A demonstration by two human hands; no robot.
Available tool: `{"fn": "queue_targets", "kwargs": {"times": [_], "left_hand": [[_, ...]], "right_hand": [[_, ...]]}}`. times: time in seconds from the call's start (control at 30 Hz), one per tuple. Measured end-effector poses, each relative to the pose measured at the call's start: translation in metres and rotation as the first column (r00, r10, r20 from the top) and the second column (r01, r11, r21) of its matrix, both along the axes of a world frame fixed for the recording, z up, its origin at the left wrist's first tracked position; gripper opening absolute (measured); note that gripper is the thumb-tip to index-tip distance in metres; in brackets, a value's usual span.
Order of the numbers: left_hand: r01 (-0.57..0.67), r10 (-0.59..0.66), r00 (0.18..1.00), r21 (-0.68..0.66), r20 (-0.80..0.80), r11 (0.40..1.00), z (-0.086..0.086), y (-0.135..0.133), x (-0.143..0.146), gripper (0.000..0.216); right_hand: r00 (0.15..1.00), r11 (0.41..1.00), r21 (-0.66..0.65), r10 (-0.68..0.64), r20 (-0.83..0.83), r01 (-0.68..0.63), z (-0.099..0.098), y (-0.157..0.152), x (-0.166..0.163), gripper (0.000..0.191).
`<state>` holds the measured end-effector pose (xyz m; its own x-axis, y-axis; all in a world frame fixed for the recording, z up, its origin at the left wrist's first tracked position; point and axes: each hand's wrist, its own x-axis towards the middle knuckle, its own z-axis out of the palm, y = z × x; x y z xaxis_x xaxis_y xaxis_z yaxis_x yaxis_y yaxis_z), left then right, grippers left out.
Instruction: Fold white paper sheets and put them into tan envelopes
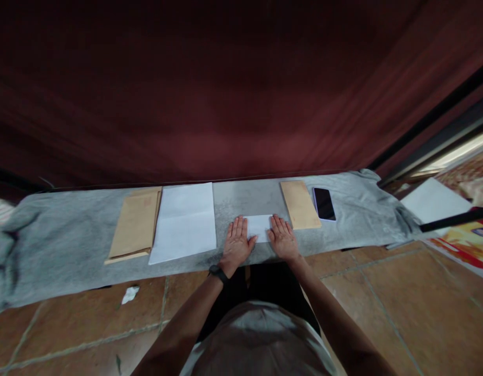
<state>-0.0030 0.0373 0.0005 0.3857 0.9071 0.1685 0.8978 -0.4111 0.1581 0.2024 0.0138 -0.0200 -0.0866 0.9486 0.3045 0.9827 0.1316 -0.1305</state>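
A small folded white paper (259, 225) lies on a grey cloth (69, 245) spread along the floor. My left hand (236, 242) rests flat on the paper's left end, fingers stretched out. My right hand (282, 237) lies flat on its right end, fingers also extended. A dark band sits on my left wrist. Both hands press down on the paper and hold nothing.
Left of my hands lie a stack of white sheets (185, 221) and brown envelopes (135, 225). To the right are one brown envelope (300, 204) and a dark phone (324, 203). A dark red curtain (210, 89) hangs behind. A paper scrap (129, 294) lies on the tiled floor.
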Motion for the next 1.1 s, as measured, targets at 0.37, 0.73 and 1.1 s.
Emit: {"fn": "queue_targets", "kwargs": {"times": [0.37, 0.73, 1.1], "left_hand": [[0.014, -0.014, 1.000, 0.025, 0.007, 1.000, -0.006, 0.002, 0.000, 0.072], [0.007, -0.007, 1.000, -0.002, -0.012, 1.000, -0.001, 0.002, 0.000, 0.068], [0.224, -0.224, 0.975, 0.005, -0.002, 0.975, 0.009, -0.037, -0.011, 0.057]], "right_hand": [[0.989, 0.996, -0.003, 0.089, -0.116, -0.090, 0.018, -0.015, -0.028, 0.055], [0.982, 0.986, -0.019, 0.164, -0.091, -0.167, 0.014, -0.039, -0.035, 0.054], [0.987, 0.989, -0.026, 0.145, -0.066, -0.147, 0.013, -0.043, -0.028, 0.058]]}}
